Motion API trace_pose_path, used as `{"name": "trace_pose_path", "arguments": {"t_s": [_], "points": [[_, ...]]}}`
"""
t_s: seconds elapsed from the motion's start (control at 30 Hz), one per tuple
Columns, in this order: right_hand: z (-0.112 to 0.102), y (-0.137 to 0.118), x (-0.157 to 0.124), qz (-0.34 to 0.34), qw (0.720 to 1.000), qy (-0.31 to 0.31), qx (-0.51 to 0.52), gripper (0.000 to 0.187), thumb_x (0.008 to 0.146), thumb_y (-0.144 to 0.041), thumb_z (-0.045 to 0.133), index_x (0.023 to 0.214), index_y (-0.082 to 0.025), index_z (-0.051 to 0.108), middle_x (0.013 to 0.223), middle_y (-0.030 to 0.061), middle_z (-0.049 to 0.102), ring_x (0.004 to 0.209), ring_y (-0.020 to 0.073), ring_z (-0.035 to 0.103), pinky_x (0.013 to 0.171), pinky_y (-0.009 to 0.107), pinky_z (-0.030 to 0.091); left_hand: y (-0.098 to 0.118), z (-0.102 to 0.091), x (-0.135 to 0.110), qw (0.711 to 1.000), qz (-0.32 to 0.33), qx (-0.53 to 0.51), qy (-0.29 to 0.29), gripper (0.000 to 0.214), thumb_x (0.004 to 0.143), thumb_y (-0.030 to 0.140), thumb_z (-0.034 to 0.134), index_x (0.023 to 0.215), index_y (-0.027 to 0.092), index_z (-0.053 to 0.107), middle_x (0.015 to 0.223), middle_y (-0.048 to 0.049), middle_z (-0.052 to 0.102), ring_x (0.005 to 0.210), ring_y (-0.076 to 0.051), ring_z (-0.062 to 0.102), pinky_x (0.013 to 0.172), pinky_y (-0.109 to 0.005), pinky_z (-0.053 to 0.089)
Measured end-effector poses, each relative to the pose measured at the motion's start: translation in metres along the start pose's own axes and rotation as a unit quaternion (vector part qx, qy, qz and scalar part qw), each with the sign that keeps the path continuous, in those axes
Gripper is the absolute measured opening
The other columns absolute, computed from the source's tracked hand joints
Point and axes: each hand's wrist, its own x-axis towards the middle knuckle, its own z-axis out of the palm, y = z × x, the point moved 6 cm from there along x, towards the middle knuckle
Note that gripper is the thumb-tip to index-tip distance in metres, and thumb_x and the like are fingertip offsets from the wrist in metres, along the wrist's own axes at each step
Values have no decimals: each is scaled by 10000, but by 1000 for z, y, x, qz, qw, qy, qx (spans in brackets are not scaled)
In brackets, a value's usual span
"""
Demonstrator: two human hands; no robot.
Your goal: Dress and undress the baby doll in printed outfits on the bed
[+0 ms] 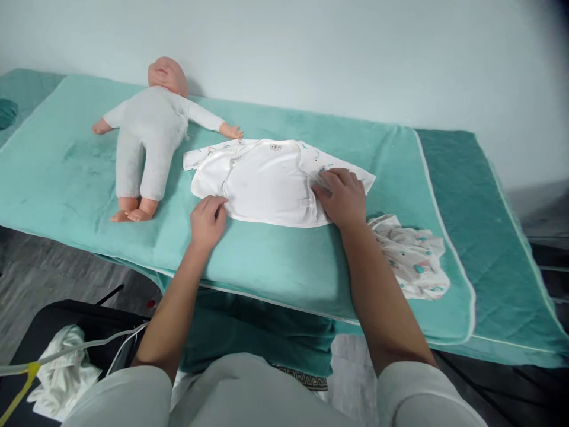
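A white baby shirt [267, 187] lies spread on the bed with its front flaps folded outward, the plain inside facing up and small prints showing on its sleeves. At its lower left edge is my left hand [208, 222], fingers bent and closed on the cloth's border. My right hand [343, 198] is over the right flap near the printed sleeve, thumb and fingers closed on the fabric; its fingertips partly cover the cloth. To the left, a baby doll [149, 130] in a white body lies on its back, one hand close to the shirt's left sleeve.
A crumpled printed cloth [413, 258] lies beside my right forearm. Green padded covers [284, 270] drape the bed, which stands against a white wall [338, 59]. At lower left, a black chair [53, 314] bears a white crumpled cloth [66, 373], with a cable [93, 343] crossing above.
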Motion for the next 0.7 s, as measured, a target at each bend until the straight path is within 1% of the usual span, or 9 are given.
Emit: {"name": "trace_pose_path", "arguments": {"t_s": [0.1, 0.2, 0.3, 0.4, 0.43, 0.5, 0.57, 0.6, 0.7], "points": [[4, -11, 8, 8, 1000, -9, -10, 366, 1023, -357, 505, 1305, -187, 666, 1358, 176, 635, 1242, 383, 567, 1021, 541, 483, 0, 1, -1, 1000, 1, -4, 1, 256, 967, 139, 493, 1045, 178, 734, 878, -44, 712, 805, -171, 656, 747, -280, 486], [9, -10, 21, 49, 999, -8, 0, 321, 1023, -322, 452, 1179, -177, 693, 1271, 187, 659, 1185, 378, 589, 990, 524, 492, 0, 1, -1, 1000, -7, -1, -5, 257, 965, 145, 493, 1043, 183, 735, 863, -40, 708, 792, -170, 650, 741, -279, 477], [13, 10, 38, 140, 988, 22, 68, 296, 1003, -288, 421, 1096, -180, 680, 1117, 161, 693, 1051, 331, 629, 957, 490, 503, -1, 1, -1, 1000, -21, -3, -14, 256, 958, 149, 491, 1033, 188, 733, 863, -42, 707, 797, -171, 648, 748, -282, 476], [19, 38, 53, 243, 955, 51, 164, 222, 949, -252, 458, 1027, -187, 655, 939, 104, 693, 907, 272, 638, 922, 439, 522, 0, 1, -1, 1000, -24, -3, -20, 256, 956, 153, 491, 1032, 186, 733, 871, -46, 712, 799, -172, 647, 749, -284, 474], [20, 45, 57, 265, 946, 54, 181, 200, 923, -237, 479, 1013, -189, 651, 911, 94, 690, 893, 265, 640, 924, 432, 527, 0, 1, -1, 999, -25, -1, -22, 256, 957, 156, 491, 1033, 186, 733, 871, -46, 712, 799, -171, 647, 749, -284, 475], [21, 54, 61, 287, 941, 52, 174, 223, 879, -210, 515, 1048, -191, 659, 928, 93, 694, 938, 281, 655, 965, 458, 527, 0, 2, -1, 999, -30, 3, -26, 256, 957, 162, 491, 1034, 189, 734, 866, -44, 710, 796, -170, 648, 750, -285, 476], [19, 53, 58, 286, 947, 47, 135, 322, 853, -196, 536, 1148, -190, 664, 1060, 120, 697, 1043, 318, 663, 1022, 516, 513, 1, 2, 0, 999, -31, 3, -30, 254, 955, 163, 494, 1035, 191, 734, 859, -41, 706, 789, -169, 646, 747, -285, 475], [17, 49, 55, 270, 955, 48, 116, 370, 850, -192, 537, 1198, -188, 660, 1160, 140, 681, 1107, 335, 655, 1048, 540, 505, 1, 2, 0, 999, -31, 1, -28, 254, 954, 161, 495, 1036, 191, 734, 855, -40, 702, 782, -168, 642, 741, -285, 473], [9, 26, 48, 153, 981, 72, 96, 443, 882, -180, 485, 1294, -142, 641, 1386, 194, 583, 1298, 339, 586, 1140, 530, 475, 1, 0, 1, 999, -33, -6, -15, 254, 957, 151, 495, 1033, 191, 734, 838, -35, 692, 761, -162, 631, 721, -281, 462]]}}
